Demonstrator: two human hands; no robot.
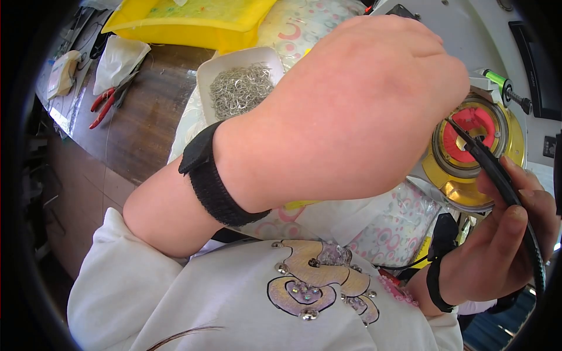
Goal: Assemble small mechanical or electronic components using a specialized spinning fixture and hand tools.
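Note:
My left hand (374, 99) reaches across the middle of the view, its back toward me and a black band (212, 181) round the wrist. Its fingers curl under, and whatever they hold is hidden behind the hand. Just beyond it on the right sits a round gold-and-silver fixture (448, 175) with a red ring-shaped insert (485, 121) in its centre. My right hand (515, 234) grips slim black tweezers (497, 172) between thumb and fingers. Their pointed tip lies over the red insert's left side; contact cannot be made out.
A white dish (206, 88) of small silver wire pieces (240, 90) stands left of my left hand, before a yellow tray (175, 26). Red-handled pliers (102, 108) and a white pouch (117, 61) lie on the brown table (170, 88). A green-ended cylinder (497, 82) is beyond the fixture.

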